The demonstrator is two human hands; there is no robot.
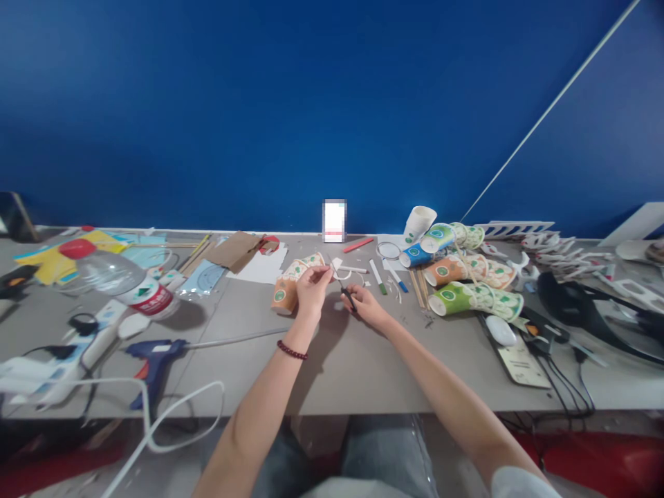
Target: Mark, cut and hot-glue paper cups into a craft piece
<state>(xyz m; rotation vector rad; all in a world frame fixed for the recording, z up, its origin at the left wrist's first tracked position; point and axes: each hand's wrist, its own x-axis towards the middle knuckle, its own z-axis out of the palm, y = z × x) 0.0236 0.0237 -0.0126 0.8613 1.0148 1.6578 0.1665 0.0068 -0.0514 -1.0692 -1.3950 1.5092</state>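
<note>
The bottle (122, 277) is bearing a red label (154, 299), its writing too blurred to read. The left hand (312, 285) is pinching the white piece (337, 263) between closed fingertips; scissors (348, 298) are pointing toward it, the right hand's (369, 306) fingers curling around their handles.

Smooth, matt grey on the tabletop (337, 387). Smooth, matt blue on the wall (233, 124). Clear, glossy plastic on the bottle (115, 272). Blue plastic on the glue gun (160, 354). Printed paper on the green cups (453, 299) and orange cup (283, 297). Dull brown paper on the folded scrap (234, 253). Matt white on the small piece (337, 263). Bare wood on the sticks (416, 290). Glossy white plastic on the mouse (501, 331). Probably metal on the scissors (349, 297), too small to confirm.
</note>
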